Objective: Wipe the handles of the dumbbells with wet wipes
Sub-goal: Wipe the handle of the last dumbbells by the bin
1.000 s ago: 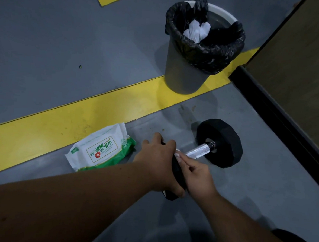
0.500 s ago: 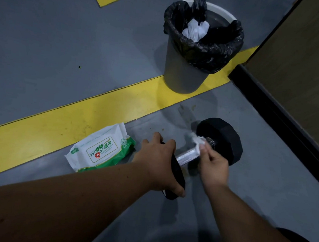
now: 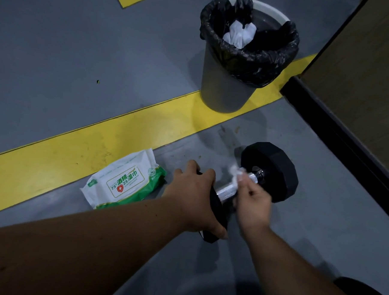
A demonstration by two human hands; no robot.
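A black dumbbell (image 3: 272, 170) with a shiny knurled metal handle (image 3: 228, 190) lies on the grey floor. My left hand (image 3: 193, 196) is clamped over its near weight, hiding most of it. My right hand (image 3: 252, 200) pinches a crumpled white wet wipe (image 3: 236, 171) against the far part of the handle, close to the far weight. A white and green pack of wet wipes (image 3: 124, 181) lies on the floor just left of my left hand.
A grey bin (image 3: 227, 90) lined with a black bag stands on the yellow floor stripe (image 3: 100, 143) beyond the dumbbell, with a used white wipe inside. A brown wall panel with a black base (image 3: 336, 135) runs along the right.
My right hand slid the wipe along the handle from the near weight out to the far weight. My left hand has stayed on the near weight.
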